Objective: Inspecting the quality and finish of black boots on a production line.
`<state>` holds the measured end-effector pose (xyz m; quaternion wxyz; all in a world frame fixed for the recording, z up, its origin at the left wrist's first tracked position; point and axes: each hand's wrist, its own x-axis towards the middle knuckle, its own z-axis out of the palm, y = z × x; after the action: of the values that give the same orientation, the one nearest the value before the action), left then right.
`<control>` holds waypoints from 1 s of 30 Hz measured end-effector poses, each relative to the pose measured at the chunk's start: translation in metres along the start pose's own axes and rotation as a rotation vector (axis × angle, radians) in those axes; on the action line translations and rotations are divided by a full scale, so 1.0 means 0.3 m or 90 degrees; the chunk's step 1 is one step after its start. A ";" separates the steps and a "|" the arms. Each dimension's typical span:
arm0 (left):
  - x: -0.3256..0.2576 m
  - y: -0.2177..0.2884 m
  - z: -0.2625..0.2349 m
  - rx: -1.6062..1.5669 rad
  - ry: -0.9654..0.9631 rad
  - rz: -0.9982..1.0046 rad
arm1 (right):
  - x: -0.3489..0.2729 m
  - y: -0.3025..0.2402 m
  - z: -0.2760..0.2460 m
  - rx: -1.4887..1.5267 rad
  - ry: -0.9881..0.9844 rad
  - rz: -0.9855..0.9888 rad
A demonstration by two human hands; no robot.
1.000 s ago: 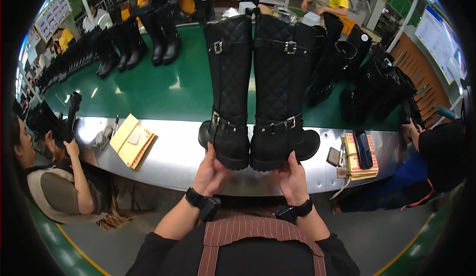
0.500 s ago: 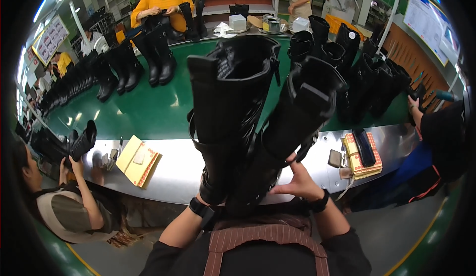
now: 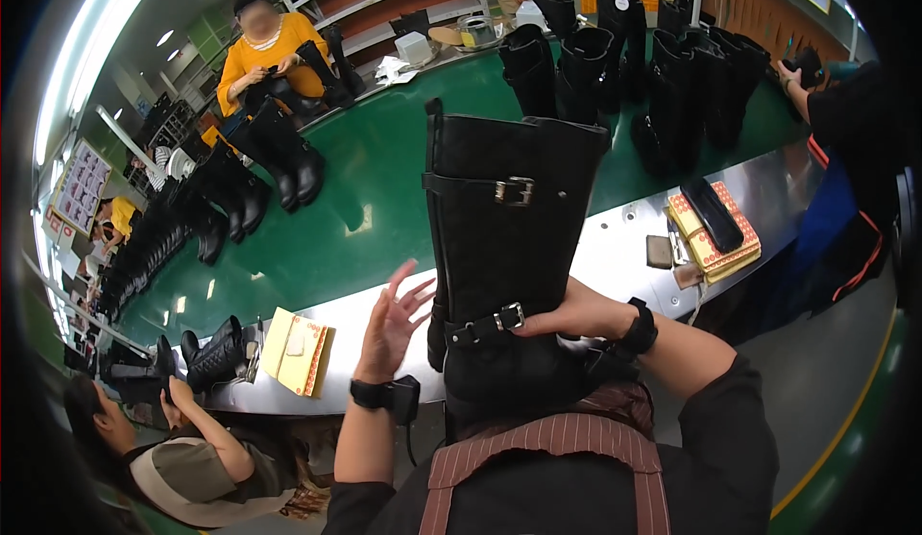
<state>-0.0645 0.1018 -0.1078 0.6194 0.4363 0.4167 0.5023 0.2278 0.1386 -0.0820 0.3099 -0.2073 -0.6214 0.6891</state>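
A tall black boot [image 3: 509, 237] stands upright just in front of me, with a silver buckle near its top and another on the ankle strap. My right hand [image 3: 595, 312] grips it at the ankle, the thumb pressed beside the lower buckle. To the left of the shaft, my left hand [image 3: 392, 328] is open with its fingers spread and nothing in it. Dark shapes behind the boot's left edge and below my right hand may belong to a second boot, but I cannot tell.
A steel ledge [image 3: 615, 237] edges the green tabletop [image 3: 375, 189]. Yellow pads [image 3: 300, 351] and a black brush-like block [image 3: 713, 216] lie along it. Black boots [image 3: 586, 60] stand on the far right, with more lined up left. Co-workers are at left, right and across.
The boot pair has been turned, so one boot's buckled side now faces me. My left hand has come off the boots and opened; my right hand has closed round the ankle. The view has tilted.
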 end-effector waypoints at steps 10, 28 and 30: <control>0.096 0.168 0.264 0.029 0.120 0.170 | 0.026 -0.004 0.050 -0.139 -0.013 -0.093; 0.021 0.149 0.275 0.100 0.147 0.196 | -0.011 -0.169 -0.037 -0.364 0.122 -0.068; 0.018 0.139 0.264 0.066 0.130 0.220 | -0.048 -0.164 -0.085 -0.215 0.048 -0.026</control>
<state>0.0011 0.1024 -0.0467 0.4550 0.4795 0.4214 0.6208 0.2635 0.1491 -0.0387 0.3074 -0.2696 -0.7204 0.5603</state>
